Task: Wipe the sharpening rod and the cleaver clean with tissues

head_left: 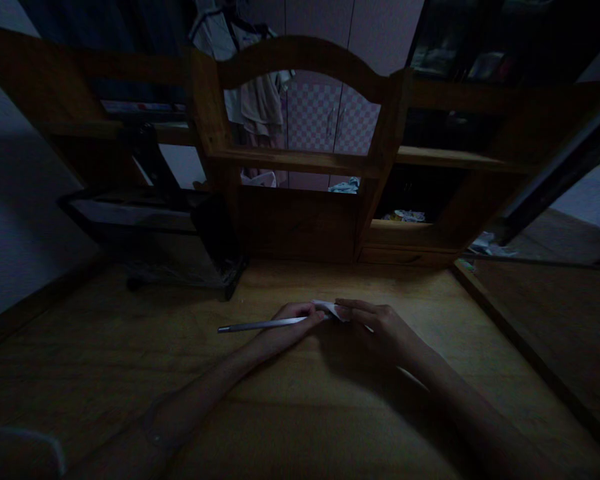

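My left hand (300, 321) is closed around a slim silver pen-like stick (260, 325), low over the wooden table. The stick's darker end points left, and its other end runs in among my fingers. Between my two hands is a small white piece, like folded paper or tissue (329, 307). My right hand (370, 317) pinches this white piece from the right, with its fingers reaching toward my left hand. The dim light hides the fingertips and the exact make of the stick.
A wooden board with open shelves (300, 160) stands behind the table (260, 413). At the back left is a dark-framed box-like object (165, 247). A raised ledge (525, 340) runs along the right side. A pale cord-like curve (40, 435) shows at the lower left.
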The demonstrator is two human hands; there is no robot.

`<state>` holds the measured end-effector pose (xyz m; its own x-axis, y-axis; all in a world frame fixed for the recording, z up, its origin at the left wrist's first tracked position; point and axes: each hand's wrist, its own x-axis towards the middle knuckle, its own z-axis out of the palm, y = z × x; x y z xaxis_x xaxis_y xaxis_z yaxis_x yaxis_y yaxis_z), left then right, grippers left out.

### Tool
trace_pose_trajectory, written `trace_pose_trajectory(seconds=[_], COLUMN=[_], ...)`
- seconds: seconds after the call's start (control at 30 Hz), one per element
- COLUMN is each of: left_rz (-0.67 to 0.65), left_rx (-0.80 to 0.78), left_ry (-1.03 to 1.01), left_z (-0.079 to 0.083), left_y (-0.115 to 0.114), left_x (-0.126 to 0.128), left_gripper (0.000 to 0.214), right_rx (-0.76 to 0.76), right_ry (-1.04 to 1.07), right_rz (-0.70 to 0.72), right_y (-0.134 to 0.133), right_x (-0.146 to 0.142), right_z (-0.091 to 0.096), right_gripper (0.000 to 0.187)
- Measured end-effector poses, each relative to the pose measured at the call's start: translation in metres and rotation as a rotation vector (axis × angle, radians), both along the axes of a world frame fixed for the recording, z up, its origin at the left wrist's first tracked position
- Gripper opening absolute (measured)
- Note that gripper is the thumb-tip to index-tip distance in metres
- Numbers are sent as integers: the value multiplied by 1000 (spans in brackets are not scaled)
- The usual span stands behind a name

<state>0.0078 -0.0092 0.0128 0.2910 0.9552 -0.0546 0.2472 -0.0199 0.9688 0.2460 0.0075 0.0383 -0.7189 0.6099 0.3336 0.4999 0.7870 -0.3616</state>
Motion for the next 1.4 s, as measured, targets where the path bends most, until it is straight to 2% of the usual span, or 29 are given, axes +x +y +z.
trace_pose_trajectory(seconds=[0.13,0.23,0.37,0.53,0.63,0.83,1.0,1.07,1.23,1.33,1.4], left_rz=[-12,-19,-14,-3,-2,9,-19,-13,2,-6,0], left_rx=[8,9,14,3,2,18,14,12,-18,14,30], left_ry=[15,20,29,8,-16,-18,-5,-4,2,-46,-63], left_z=[-2,-4,-1,2,0,-4,-4,-3,-3,-9,-12], left_y=[1,0,-1,-1,-1,-1,0,-1,-1,1,3], left_x=[-1,-2,-1,1,1,0,-1,0,-1,-1,-1], left_gripper=[38,37,36,38,38,38,35,36,38,37,37], right_rx=[8,40,74,54,36,39,84,101,77,40,30], right_ry=[-22,-36,68,132,78,-3,-129,-93,157,128,83], right_rz=[-45,-133,-204,-11,25,-70,-205,-223,-85,15,34], right_y=[7,15,19,7,1,7,13,12,0,-7,-8], right_x=[5,9,12,4,0,4,9,9,2,-4,-6], right_z=[-1,-5,-8,-4,-4,-4,1,2,3,1,-1], right_gripper=[40,36,35,41,43,38,34,35,40,45,47])
